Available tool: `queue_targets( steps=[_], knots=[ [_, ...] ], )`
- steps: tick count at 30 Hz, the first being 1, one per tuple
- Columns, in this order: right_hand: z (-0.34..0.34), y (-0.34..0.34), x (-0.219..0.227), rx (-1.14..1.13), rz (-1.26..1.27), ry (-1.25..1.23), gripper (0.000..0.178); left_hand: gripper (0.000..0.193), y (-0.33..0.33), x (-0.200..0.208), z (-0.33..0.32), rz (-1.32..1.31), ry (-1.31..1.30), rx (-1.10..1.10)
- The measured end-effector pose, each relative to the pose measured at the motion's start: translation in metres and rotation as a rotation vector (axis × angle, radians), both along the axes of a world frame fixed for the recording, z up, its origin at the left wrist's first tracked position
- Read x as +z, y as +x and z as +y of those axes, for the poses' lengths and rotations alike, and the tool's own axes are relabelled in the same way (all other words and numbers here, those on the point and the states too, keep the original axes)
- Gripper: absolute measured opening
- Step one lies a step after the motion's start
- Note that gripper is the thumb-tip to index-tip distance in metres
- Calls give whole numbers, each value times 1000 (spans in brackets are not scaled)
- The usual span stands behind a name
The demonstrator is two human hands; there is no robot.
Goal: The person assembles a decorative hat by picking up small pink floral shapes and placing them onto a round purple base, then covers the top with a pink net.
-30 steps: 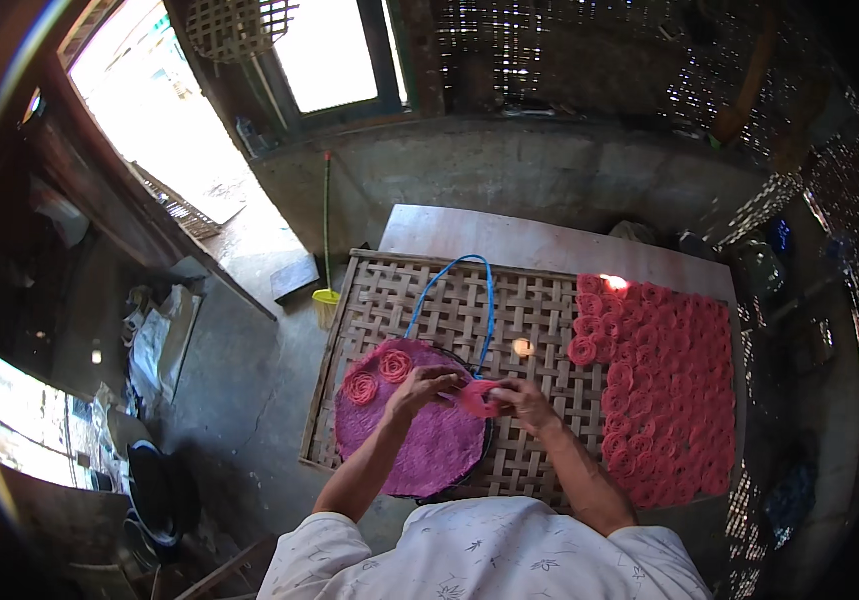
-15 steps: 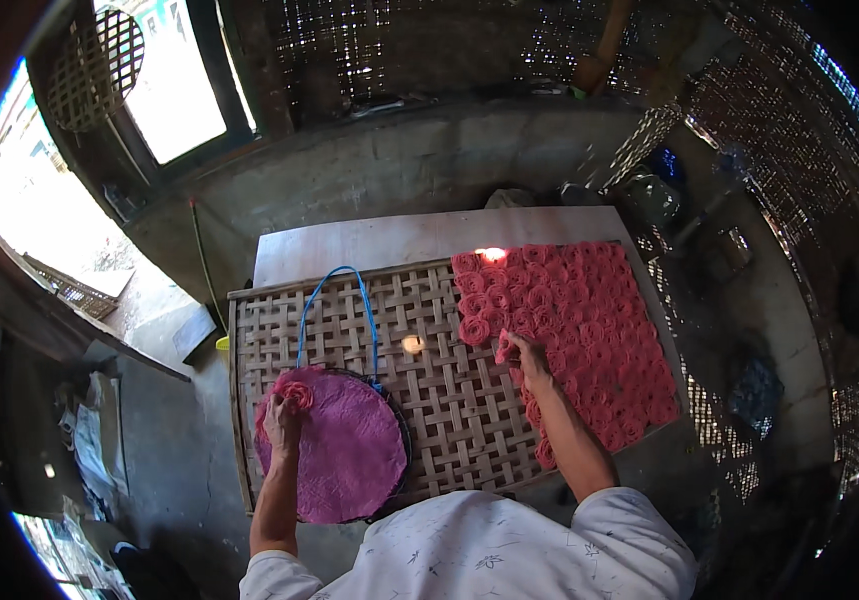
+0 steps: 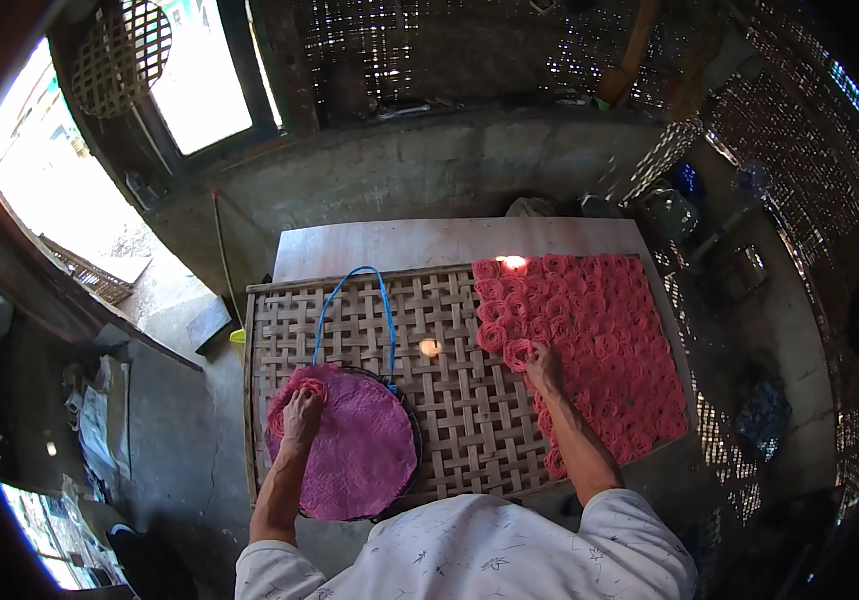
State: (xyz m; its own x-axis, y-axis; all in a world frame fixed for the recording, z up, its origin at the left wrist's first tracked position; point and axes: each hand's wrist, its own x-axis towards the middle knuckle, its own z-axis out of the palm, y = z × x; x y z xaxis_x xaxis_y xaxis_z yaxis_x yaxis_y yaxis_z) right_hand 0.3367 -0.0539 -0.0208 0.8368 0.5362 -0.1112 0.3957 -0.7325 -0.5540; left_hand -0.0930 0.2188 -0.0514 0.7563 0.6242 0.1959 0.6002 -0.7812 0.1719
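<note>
Pink coiled rounds of thin strands, like raw noodle crackers (image 3: 604,345), lie in close rows on the right part of a woven bamboo rack (image 3: 454,420). At the left edge of these rows my right hand (image 3: 543,367) is closed on the rim of one pink coil (image 3: 517,354), which lies almost flat. A round shallow basket lined with a purple-pink sheet (image 3: 364,455) rests on the rack's left part. My left hand (image 3: 301,412) has its fingers closed on a pink coil (image 3: 311,388) at the basket's upper left; more pink strands show beneath it.
A blue cord loop (image 3: 389,310) runs from the basket across the rack. Beneath the rack is a pale board (image 3: 429,240) whose far part shows. A low wall (image 3: 379,170) stands behind, and a stick (image 3: 221,245) leans at the left. Dark clutter lies at the right.
The coil in my right hand has gone from tilted on edge to almost flat beside the rows. My left hand's fingers have shifted over the coil in the basket. The whole view has shifted slightly.
</note>
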Motion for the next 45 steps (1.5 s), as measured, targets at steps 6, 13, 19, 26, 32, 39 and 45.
queue_targets(
  steps=[6,13,19,26,32,39,45],
  knots=[
    [-6,11,-7,32,4,-6,37,18,17,-9,1,149,70,38],
    [0,14,-9,3,73,40,42,23,24,1,12,-33,-65,349],
    [7,33,-34,3,484,570,31,27,20,21,25,-332,-394,772],
    [9,33,-17,77,269,163,26,24,15,9,19,-367,-509,600],
    [9,28,-19,254,-213,-18,32,11,9,8,4,-248,-272,237],
    [14,29,-5,39,139,15,46,10,10,17,2,-94,-282,183],
    [3,18,3,98,-333,1,42,21,6,5,1,-140,-221,165]
  ],
)
